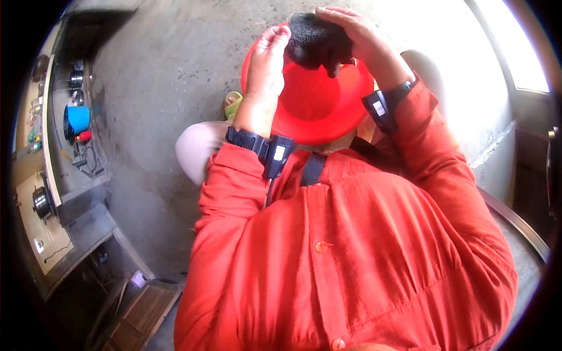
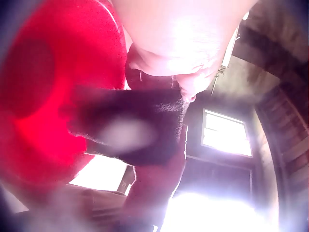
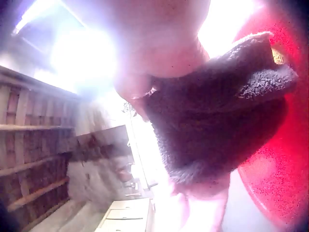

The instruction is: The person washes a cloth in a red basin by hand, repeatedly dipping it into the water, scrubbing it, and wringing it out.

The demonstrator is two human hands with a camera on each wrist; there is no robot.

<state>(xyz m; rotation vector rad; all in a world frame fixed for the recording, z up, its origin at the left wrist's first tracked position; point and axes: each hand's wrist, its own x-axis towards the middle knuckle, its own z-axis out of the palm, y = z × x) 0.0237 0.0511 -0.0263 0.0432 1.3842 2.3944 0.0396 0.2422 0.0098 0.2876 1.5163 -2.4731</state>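
A dark, fuzzy cloth (image 1: 316, 42) hangs between my two hands over a red plastic basin (image 1: 345, 120). My left hand (image 1: 268, 64) pinches its left edge, fingertips bent against the thumb. On the other side my right hand (image 1: 372, 44) grips the upper right part, its fingers lying along the top edge. The lower end of the cloth droops in folds toward the basin. In the right wrist view the thick, looped pile of the cloth (image 3: 217, 116) shows, with the basin (image 3: 270, 188) behind it. Glare washes out much of the left hand (image 2: 178, 58) in the left wrist view.
The basin stands on a grey concrete floor (image 1: 170, 70), between the person's knees. A foot in a yellow-green slipper (image 1: 232, 104) is beside its left rim. Farther left are a blue bucket (image 1: 76, 120) and a low wooden shelf (image 1: 44, 222). Bright light enters at the right.
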